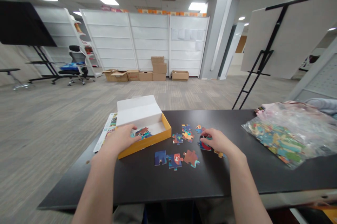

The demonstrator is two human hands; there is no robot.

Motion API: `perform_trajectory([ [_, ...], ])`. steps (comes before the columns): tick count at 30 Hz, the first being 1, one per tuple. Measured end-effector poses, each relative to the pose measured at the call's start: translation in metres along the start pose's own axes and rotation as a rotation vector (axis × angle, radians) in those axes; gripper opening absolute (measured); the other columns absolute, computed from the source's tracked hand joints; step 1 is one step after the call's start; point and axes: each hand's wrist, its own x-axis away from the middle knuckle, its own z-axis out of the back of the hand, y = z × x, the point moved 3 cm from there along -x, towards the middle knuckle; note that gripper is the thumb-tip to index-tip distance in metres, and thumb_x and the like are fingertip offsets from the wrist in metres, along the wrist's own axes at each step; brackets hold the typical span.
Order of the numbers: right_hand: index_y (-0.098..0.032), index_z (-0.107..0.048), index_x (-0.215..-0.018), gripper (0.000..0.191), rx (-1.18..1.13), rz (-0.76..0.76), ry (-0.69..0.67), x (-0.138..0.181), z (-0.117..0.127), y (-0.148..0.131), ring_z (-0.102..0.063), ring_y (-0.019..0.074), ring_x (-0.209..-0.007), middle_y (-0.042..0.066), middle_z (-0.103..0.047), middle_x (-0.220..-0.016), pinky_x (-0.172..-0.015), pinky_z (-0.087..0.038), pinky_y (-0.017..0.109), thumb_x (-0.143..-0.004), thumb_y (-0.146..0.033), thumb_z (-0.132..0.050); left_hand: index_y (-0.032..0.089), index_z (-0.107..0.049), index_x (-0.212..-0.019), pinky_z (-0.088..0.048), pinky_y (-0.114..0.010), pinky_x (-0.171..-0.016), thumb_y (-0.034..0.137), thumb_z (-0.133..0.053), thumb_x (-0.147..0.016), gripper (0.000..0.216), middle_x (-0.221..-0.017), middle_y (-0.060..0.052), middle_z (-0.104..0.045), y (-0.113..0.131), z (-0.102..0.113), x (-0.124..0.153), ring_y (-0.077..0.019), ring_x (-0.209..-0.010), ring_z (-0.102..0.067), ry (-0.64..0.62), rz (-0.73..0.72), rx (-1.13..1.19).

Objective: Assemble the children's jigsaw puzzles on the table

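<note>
My left hand (119,140) reaches over the near left wall of an open yellow box (150,142), thumb and fingers apart, beside loose jigsaw pieces (143,132) inside it. The box's white lid (139,108) stands up at the back. My right hand (218,140) has its fingertips closed on a dark blue and red jigsaw piece (204,144) at the table top, partly hidden by the fingers. A yellow piece (219,153) lies under that hand. Left of it is a group of pieces (187,135). Nearer me, a blue piece (160,158), a red-patterned piece (175,160) and a brown piece (191,158) form a row.
Clear plastic bags (286,136), one with a colourful print, lie on the right of the black table (168,185). A printed sheet (105,132) sits partly under the box's left side. Beyond are cardboard boxes (159,67), an office chair (76,64) and a board on a stand (263,55).
</note>
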Motion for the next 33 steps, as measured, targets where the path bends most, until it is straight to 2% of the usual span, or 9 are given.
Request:
perform_trajectory([
  [3, -0.020, -0.077, -0.099, 0.021, 0.001, -0.002, 0.002, 0.000, 0.000, -0.001, -0.068, 0.0243, -0.092, 0.010, -0.074, -0.100, -0.085, -0.051, 0.035, -0.086, -0.030, -0.065, 0.021, -0.070, -0.113, -0.050, -0.038, -0.094, 0.054, -0.066, -0.074, 0.051, -0.121, -0.012, -0.073, 0.010, 0.000, -0.006, -0.0327, -0.112, -0.066, -0.080, -0.022, -0.006],
  [7, -0.020, -0.077, -0.097, 0.018, 0.005, 0.009, 0.011, 0.000, 0.000, -0.001, -0.068, 0.0228, -0.091, 0.009, -0.073, -0.097, -0.084, -0.050, 0.033, -0.087, -0.029, -0.064, 0.018, -0.069, -0.116, -0.050, -0.036, -0.094, 0.057, -0.059, -0.080, 0.054, -0.122, -0.013, -0.072, 0.019, -0.007, -0.019, -0.0317, -0.112, -0.067, -0.143, -0.073, 0.020],
  [11, -0.021, -0.077, -0.095, 0.017, 0.000, 0.027, 0.015, -0.002, 0.000, 0.001, -0.067, 0.0211, -0.088, 0.008, -0.073, -0.094, -0.081, -0.050, 0.032, -0.088, -0.029, -0.063, 0.019, -0.071, -0.109, -0.052, -0.036, -0.089, 0.061, -0.060, -0.078, 0.053, -0.115, -0.014, -0.075, 0.017, -0.019, -0.031, -0.0319, -0.106, -0.069, -0.151, -0.023, 0.031],
  [16, -0.020, -0.076, -0.096, 0.018, -0.024, 0.031, 0.030, -0.002, -0.001, 0.005, -0.066, 0.0198, -0.086, 0.007, -0.072, -0.094, -0.080, -0.049, 0.031, -0.087, -0.029, -0.063, 0.022, -0.073, -0.093, -0.053, -0.031, -0.081, 0.049, -0.066, -0.074, 0.034, -0.101, -0.009, -0.078, 0.014, -0.024, -0.035, -0.0279, -0.096, -0.072, -0.141, -0.014, 0.114],
  [22, -0.021, -0.075, -0.095, 0.016, -0.071, 0.042, 0.025, 0.000, -0.001, 0.006, -0.065, 0.0179, -0.085, 0.006, -0.072, -0.095, -0.080, -0.050, 0.029, -0.087, -0.028, -0.063, 0.018, -0.068, -0.106, -0.054, -0.029, -0.073, 0.038, -0.062, -0.073, 0.038, -0.092, -0.006, -0.078, 0.017, -0.023, -0.033, -0.0235, -0.085, -0.072, -0.130, 0.002, 0.253],
  [27, -0.020, -0.075, -0.093, 0.016, -0.072, 0.042, 0.029, 0.002, 0.003, 0.002, -0.065, 0.0188, -0.085, 0.006, -0.072, -0.094, -0.081, -0.051, 0.031, -0.087, -0.029, -0.062, 0.018, -0.072, -0.101, -0.053, -0.031, -0.085, 0.036, -0.051, -0.082, 0.033, -0.100, -0.008, -0.078, 0.022, -0.011, -0.029, -0.0260, -0.097, -0.072, -0.097, -0.029, 0.125],
  [30, -0.021, -0.075, -0.093, 0.016, -0.076, 0.036, 0.024, 0.003, 0.005, -0.001, -0.066, 0.0193, -0.085, 0.007, -0.072, -0.094, -0.082, -0.053, 0.032, -0.087, -0.029, -0.062, 0.018, -0.073, -0.107, -0.051, -0.035, -0.092, 0.028, -0.039, -0.088, 0.040, -0.109, -0.010, -0.077, 0.024, -0.005, -0.027, -0.0280, -0.104, -0.070, -0.010, -0.012, -0.003],
  [33, -0.022, -0.075, -0.093, 0.016, -0.102, 0.014, 0.014, 0.003, 0.005, 0.001, -0.066, 0.0191, -0.085, 0.006, -0.073, -0.095, -0.082, -0.053, 0.032, -0.087, -0.029, -0.061, 0.018, -0.072, -0.114, -0.051, -0.036, -0.095, 0.025, -0.033, -0.091, 0.045, -0.112, -0.009, -0.077, 0.025, -0.005, -0.027, -0.0275, -0.106, -0.070, 0.039, 0.023, -0.017],
])
